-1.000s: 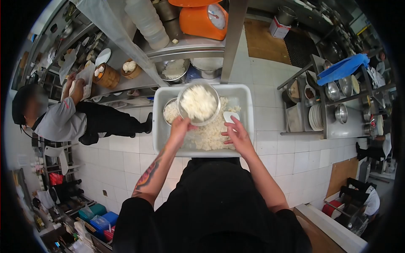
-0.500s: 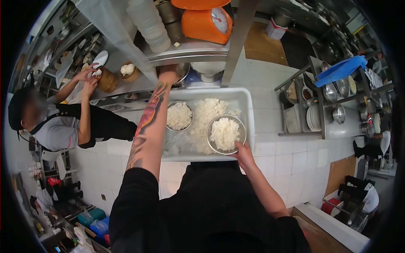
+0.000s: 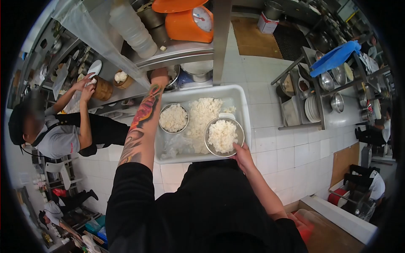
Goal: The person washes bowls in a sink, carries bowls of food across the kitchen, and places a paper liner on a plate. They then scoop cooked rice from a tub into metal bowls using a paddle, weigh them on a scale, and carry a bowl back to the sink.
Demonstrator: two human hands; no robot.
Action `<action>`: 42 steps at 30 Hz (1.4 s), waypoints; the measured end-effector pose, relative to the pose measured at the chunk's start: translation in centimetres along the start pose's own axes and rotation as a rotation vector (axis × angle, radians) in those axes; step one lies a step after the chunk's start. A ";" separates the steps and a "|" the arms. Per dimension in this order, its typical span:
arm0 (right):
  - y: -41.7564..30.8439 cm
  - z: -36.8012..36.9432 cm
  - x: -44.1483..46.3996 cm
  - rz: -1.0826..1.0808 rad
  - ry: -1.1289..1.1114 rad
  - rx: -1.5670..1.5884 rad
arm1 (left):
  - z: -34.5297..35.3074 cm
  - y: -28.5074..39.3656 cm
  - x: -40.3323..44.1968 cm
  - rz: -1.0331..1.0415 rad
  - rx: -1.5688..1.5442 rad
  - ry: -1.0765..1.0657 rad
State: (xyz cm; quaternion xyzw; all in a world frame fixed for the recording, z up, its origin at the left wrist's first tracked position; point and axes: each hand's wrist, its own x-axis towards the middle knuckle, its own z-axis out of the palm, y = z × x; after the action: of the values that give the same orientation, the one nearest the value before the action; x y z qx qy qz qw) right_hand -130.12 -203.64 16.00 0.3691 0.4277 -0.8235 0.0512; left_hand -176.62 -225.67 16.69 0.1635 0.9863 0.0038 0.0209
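Note:
My right hand (image 3: 242, 155) grips the rim of a metal bowl of rice (image 3: 222, 135) over the right part of a white tub (image 3: 243, 99). My left hand (image 3: 159, 76) reaches up under the shelf beside a metal bowl (image 3: 172, 76); its fingers are mostly hidden there. Loose rice (image 3: 203, 118) lies in the middle of the tub. A second bowl of rice (image 3: 173, 118) stands at the tub's left, near my left forearm. Behind the held bowl a white scoop (image 3: 227, 115) shows in part.
An orange scale (image 3: 190, 23) stands on the metal shelf (image 3: 181, 52) above. At the left, a co-worker (image 3: 59, 130) has both hands near a bamboo steamer (image 3: 102, 88). A rack with plates (image 3: 312, 110) and bowls stands at the right.
Since a second ago, the rice bowl has passed from my left hand to my right. My left hand has reached up under the shelf. The co-worker's hands have moved to the steamer.

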 end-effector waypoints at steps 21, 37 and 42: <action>-0.9 -1.0 0.1 -0.046 -0.002 -0.005 | -6.2 1.0 -3.8 0.203 -0.073 0.255; 3.8 10.1 6.7 0.069 -0.372 -0.425 | 2.2 1.0 -7.7 -0.746 -1.893 -0.139; 8.2 15.1 10.0 0.320 -0.438 -0.513 | 0.2 2.0 -8.5 -0.743 -1.990 -0.001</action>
State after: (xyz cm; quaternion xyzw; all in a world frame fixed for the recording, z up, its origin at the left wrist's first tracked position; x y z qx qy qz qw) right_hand -142.55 -217.64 9.50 0.2217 0.5360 -0.7306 0.3603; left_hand -167.91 -226.51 16.88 -0.2387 0.5271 0.8025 0.1455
